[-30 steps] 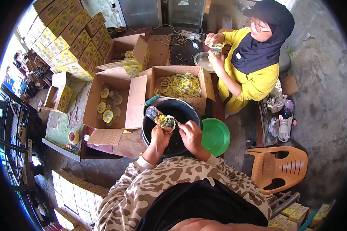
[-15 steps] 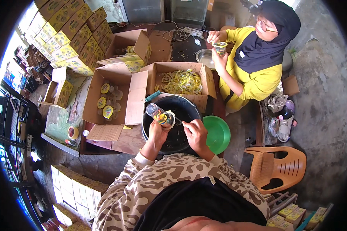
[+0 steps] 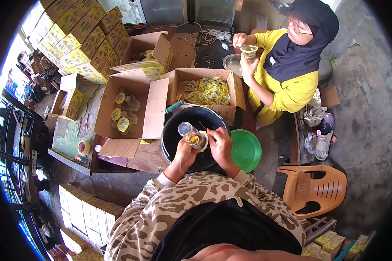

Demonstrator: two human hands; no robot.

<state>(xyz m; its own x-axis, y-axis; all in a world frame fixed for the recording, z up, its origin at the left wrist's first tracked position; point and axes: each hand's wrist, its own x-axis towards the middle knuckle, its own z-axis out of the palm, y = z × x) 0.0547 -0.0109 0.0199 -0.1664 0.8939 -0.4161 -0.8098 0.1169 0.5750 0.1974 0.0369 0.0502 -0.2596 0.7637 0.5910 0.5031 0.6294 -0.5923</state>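
Over a black bucket [image 3: 172,139], my left hand [image 3: 184,155] is closed round a tilted clear plastic cup [image 3: 191,137] with a colourful printed wrap and a pale rim; whether it is one cup or nested ones I cannot tell. Pinched in my right hand [image 3: 221,145] at the cup's rim end is a thin metal tool [image 3: 202,125], its exact kind unclear. Beside the bucket sit a green basin [image 3: 246,152], a cardboard box of clear cups, some yellow-lidded [image 3: 123,124], and a box of yellow shredded scraps [image 3: 207,91].
A co-worker [image 3: 287,87] in yellow holds a cup [image 3: 248,52] above a metal bowl [image 3: 233,65] at the right. Carton stacks [image 3: 78,39] stand back left and lower left [image 3: 76,211]. An orange chair [image 3: 300,191], tape roll [image 3: 83,148] and cables [image 3: 202,38] surround the work.
My left hand and the cup have moved right, toward my right hand, which has risen slightly. The co-worker's cup has shifted a little.
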